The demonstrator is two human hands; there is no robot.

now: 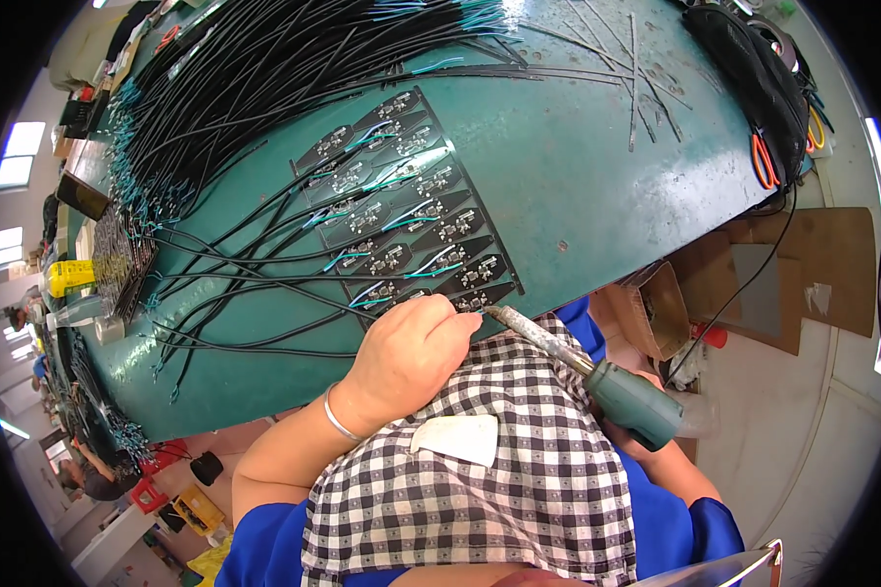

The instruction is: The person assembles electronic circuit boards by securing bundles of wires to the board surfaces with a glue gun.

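Note:
My left hand (pixel 411 357) is closed in a pinch at the near edge of a panel of black circuit boards (pixel 452 227). A black cable (pixel 294 350) runs into it from the left; its tip is mostly hidden by my fingers. My right hand (pixel 636 442), partly hidden, is wrapped round the green handle of a soldering iron (pixel 548 342). The iron's tip rests close to my left fingertips, at the nearest board. Across the panel, several black cables with split blue and white wire ends lie over the boards.
A large bundle of black cables (pixel 264 88) covers the table's far left. Loose thin strips (pixel 633 83) lie at the back. A black pouch (pixel 749 93) and orange-handled scissors (pixel 764 161) sit at the right edge. A yellow bottle (pixel 69 278) stands left; a cardboard box (pixel 651 313) is below the table.

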